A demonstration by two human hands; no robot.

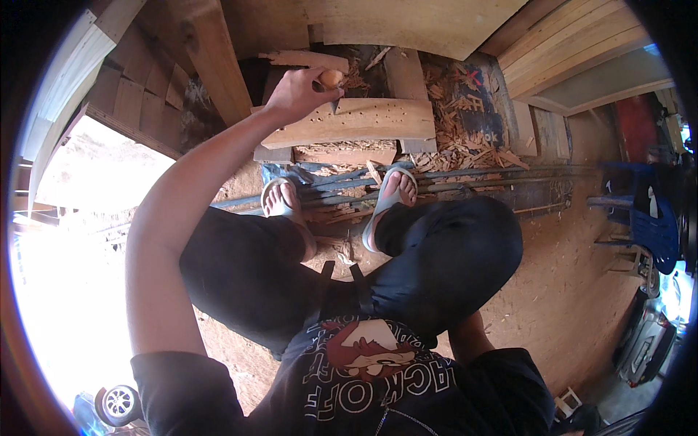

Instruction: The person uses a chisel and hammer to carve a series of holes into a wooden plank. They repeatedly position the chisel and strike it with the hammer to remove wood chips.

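Note:
My left hand [305, 93] grips a chisel [332, 78] by its round wooden handle, its pointed metal end at a pale wooden board [385, 123] dotted with small holes. The board lies crosswise on shorter wood pieces [403, 76] beyond my sandalled feet. My right forearm [469, 334] reaches down beside my right thigh, and my right hand is hidden behind it.
Wood chips [472, 145] are scattered around the board over long bars or pipes [342, 196]. Planks [567, 43] stand around the work spot. Blue plastic chairs [654, 232] are at the right. A wheel [118, 402] shows at lower left, beside bright daylight.

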